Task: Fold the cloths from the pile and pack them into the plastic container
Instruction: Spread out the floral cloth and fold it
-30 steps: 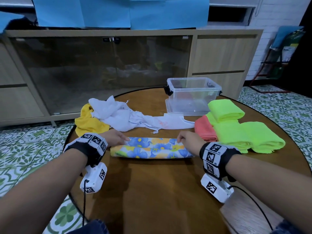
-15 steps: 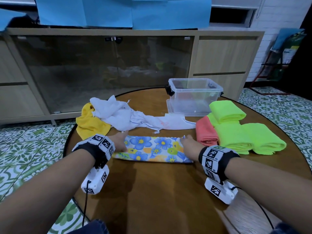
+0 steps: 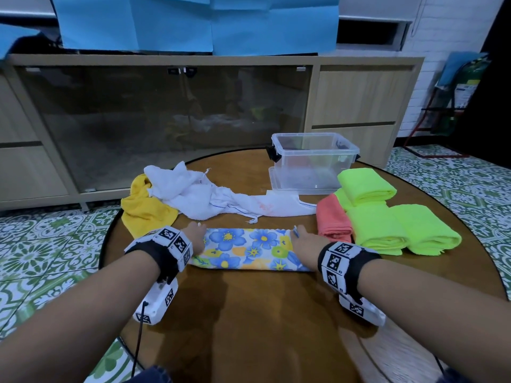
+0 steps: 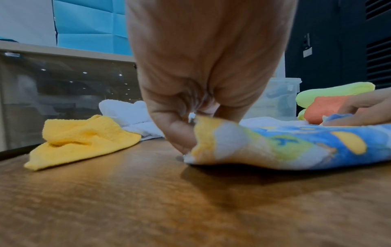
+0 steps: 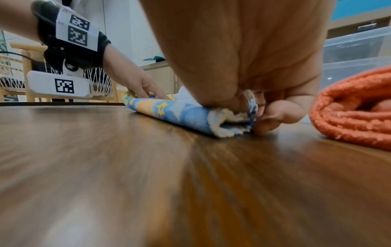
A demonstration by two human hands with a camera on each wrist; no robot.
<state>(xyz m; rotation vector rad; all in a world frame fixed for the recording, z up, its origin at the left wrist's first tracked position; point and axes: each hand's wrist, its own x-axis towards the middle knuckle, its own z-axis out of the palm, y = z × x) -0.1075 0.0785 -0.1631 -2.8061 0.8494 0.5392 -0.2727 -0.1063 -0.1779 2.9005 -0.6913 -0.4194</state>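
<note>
Your left hand (image 3: 195, 236) and right hand (image 3: 302, 239) pinch the ends of the floral cloth (image 3: 246, 248), part-folded on the surface (image 3: 249, 313). Green and coral folded cloths (image 3: 387, 225) wait beside the plastic container (image 3: 313, 161); the yellow cloth (image 3: 143, 208) and white cloth (image 3: 199, 194) remain unfolded.

The left hand (image 3: 195, 235) covers the left end of the floral cloth (image 3: 249, 250); its fingertips there are hidden from the head view. The coral cloth (image 5: 357, 113), right of the floral cloth, is cut off by the frame edge. The plastic container (image 4: 275, 98) behind it is blurred.
</note>
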